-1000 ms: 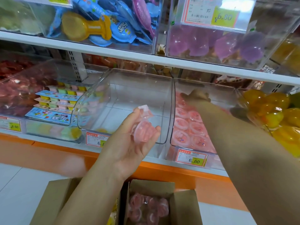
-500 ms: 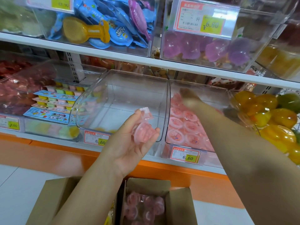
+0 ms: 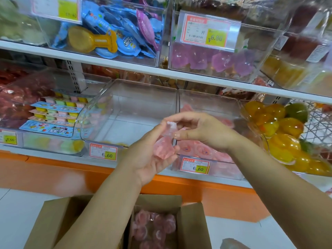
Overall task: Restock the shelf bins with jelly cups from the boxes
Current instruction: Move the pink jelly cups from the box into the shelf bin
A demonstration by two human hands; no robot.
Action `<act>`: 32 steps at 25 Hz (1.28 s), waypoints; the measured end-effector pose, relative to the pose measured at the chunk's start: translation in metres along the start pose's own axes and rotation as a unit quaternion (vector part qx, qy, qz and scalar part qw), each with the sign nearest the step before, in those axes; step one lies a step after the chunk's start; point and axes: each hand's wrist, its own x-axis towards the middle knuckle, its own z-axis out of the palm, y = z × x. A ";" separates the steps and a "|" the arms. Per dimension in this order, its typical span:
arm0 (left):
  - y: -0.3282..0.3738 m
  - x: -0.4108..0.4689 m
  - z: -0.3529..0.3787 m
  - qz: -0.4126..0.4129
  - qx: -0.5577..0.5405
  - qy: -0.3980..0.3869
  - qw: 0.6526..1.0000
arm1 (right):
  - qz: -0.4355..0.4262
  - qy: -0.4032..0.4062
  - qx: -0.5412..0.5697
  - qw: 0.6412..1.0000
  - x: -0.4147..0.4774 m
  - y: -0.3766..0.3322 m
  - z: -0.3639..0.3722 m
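Observation:
My left hand point(image 3: 150, 155) is palm-up in front of the shelf and holds pink jelly cups point(image 3: 164, 147) in its curled fingers. My right hand point(image 3: 201, 131) has come to them and pinches the top pink cup point(image 3: 171, 125) with fingertips. Behind the hands are two clear bins on the lower shelf: the middle bin point(image 3: 129, 97) looks almost bare, and the right bin point(image 3: 212, 103) holds several pink jelly cups point(image 3: 203, 150). Below, an open cardboard box point(image 3: 190, 223) holds more pink jelly cups point(image 3: 154, 229).
Left bins hold multicolour jelly packs point(image 3: 53, 114) and red sweets point(image 3: 16, 97). Orange jelly cups point(image 3: 280, 133) fill the bin at the right. The upper shelf point(image 3: 125, 65) carries bins of blue packets point(image 3: 122, 33) and purple jellies point(image 3: 212, 60). An orange base strip point(image 3: 224, 196) runs below.
My right hand has pulled back out of the right bin and moved left to the cups in my left hand. The left hand stayed in place.

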 end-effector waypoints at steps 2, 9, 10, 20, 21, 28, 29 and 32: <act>0.001 0.001 0.000 -0.008 -0.003 -0.003 1.000 | -0.008 0.028 0.008 1.000 0.001 0.006 0.001; 0.013 0.011 -0.018 0.026 -0.055 0.031 0.998 | 0.176 0.340 -0.112 0.917 0.052 0.065 -0.069; 0.017 0.013 -0.023 0.030 -0.063 0.044 0.997 | 0.224 0.355 -0.173 0.891 0.065 0.075 -0.086; 0.021 0.024 -0.031 0.025 -0.071 0.038 0.996 | 0.366 0.287 -0.317 0.827 0.116 0.141 -0.103; 0.020 0.025 -0.030 0.024 -0.073 0.039 0.996 | 0.340 0.299 -0.353 0.819 0.112 0.141 -0.100; 0.016 0.021 -0.027 0.016 -0.069 0.041 0.997 | 0.230 0.201 -0.411 0.859 0.107 0.140 -0.080; 0.016 0.021 -0.026 0.014 -0.068 0.040 0.997 | 0.225 0.162 -0.410 0.869 0.105 0.139 -0.076; 0.015 0.019 -0.026 0.012 -0.067 0.037 0.997 | 0.219 0.079 -0.443 0.866 0.096 0.130 -0.065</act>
